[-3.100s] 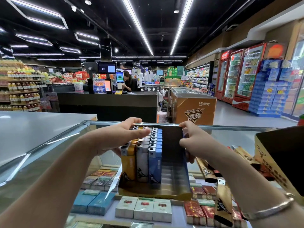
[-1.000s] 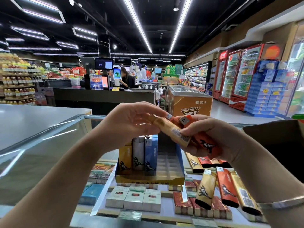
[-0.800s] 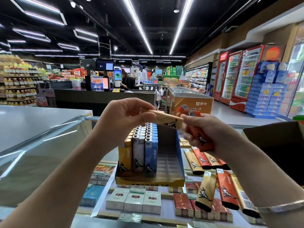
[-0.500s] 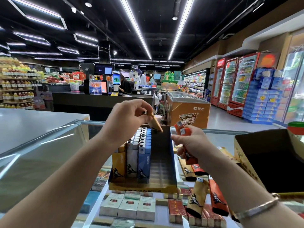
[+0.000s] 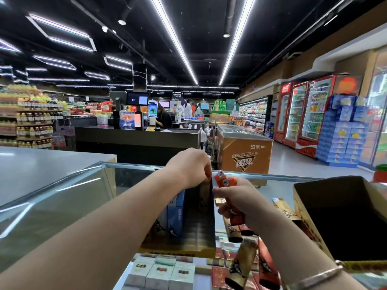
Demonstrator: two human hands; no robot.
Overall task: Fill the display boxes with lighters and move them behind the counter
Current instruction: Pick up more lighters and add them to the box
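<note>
Supermarket aisle behind, glass counter in front. Left hand pinched a gold lighter by its top, lowering it into the display box at its far right corner; blue lighters filled the left side, right half bare. Right hand gripped orange lighters. Judged light, rigid, slick plastic; best held near the cap. Loose lighters lay right of the box, beside an open carton with contents hidden.

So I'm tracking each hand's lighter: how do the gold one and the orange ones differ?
The gold lighter, pinched by the left hand, stands upright inside the display box. The orange lighters, two gripped by the right hand, lean tilted outside it. All show a dark print on the body.
</note>
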